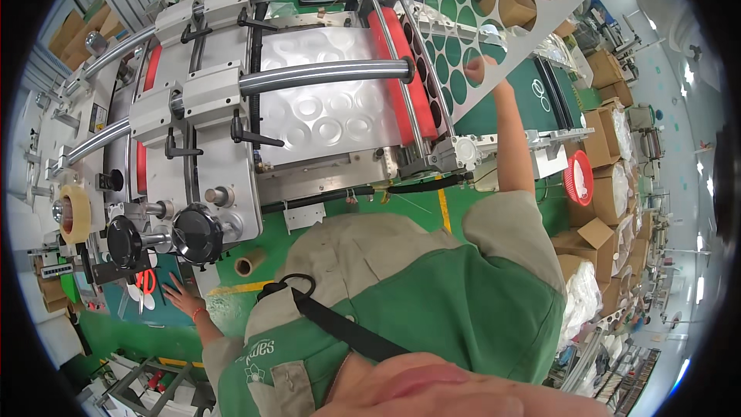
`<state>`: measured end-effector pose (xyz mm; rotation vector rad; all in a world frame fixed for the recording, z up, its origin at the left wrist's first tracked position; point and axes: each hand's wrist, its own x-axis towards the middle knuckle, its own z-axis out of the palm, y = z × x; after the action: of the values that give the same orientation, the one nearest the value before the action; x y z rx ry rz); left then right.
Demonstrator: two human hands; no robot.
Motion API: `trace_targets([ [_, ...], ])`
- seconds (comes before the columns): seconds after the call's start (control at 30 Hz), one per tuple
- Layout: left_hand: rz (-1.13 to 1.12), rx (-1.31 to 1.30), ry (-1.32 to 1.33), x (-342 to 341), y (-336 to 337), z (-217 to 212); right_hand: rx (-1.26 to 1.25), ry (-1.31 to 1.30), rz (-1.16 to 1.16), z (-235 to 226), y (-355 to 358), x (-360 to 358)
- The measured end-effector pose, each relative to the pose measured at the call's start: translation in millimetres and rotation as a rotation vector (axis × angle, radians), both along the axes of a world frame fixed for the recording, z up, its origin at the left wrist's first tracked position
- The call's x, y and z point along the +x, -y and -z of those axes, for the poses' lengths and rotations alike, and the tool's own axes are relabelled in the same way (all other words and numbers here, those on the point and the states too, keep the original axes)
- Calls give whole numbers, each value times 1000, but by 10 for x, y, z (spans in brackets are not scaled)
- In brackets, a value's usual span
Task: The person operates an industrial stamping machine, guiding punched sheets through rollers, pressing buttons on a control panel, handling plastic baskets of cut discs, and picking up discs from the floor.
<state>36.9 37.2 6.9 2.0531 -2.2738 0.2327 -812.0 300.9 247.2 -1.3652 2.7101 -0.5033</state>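
Underneath, a green tabletop point(547, 121) backs the perforated sheet point(552, 5), boxes point(604, 133) nearby.

mach. bed point(340, 174), bare metal at near edge, carries silver sheet point(332, 104), approx. flat, w/ round ring shapes all over. to rt., dk. green work surface point(478, 120) w/ a few white rings point(539, 91) on it, grouped close tog. lower lt., small dk. teal tabletop point(166, 314) w/ orange-handled scissors point(145, 282) lying on it. floor point(417, 205) green w/ yellow lines point(444, 210); brown cardbd. tube point(249, 264) on it, nr. mach., hollow end visible.
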Motion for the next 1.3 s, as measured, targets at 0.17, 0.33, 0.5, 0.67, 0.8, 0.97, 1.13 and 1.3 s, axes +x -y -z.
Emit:
trace_targets([
  [0.17, -47, -19, 39, -39, -38, -21, 52, -14, 165, 30, -185, 87],
  [0.33, -21, -64, 4, 82, 64, -4, -128, -46, 236, -99, -24, 155],
  [0.5, -441, 255, 22, -449, 353, -89, -306, 6, 163, -12, 132, 203],
  [0.67, -617, 460, -8, -543, 410, -308, -421, 244, 58, -295, 391, 454],
  [0.8, -608, 506, 6, -601, 424, -265, -434, 211, -178, 30, 571, 194],
  [0.97, -638, 499, 22, -541, 445, -303, -424, 444, -319, -143, 799, 221],
  [1.13, -615, 504, 12, -559, 456, -213, -566, 414, -287, -143, 667, -79],
  [1.3, -621, 495, 6, -520, 424, -324, -540, 178, 62, -556, 453, 12],
])
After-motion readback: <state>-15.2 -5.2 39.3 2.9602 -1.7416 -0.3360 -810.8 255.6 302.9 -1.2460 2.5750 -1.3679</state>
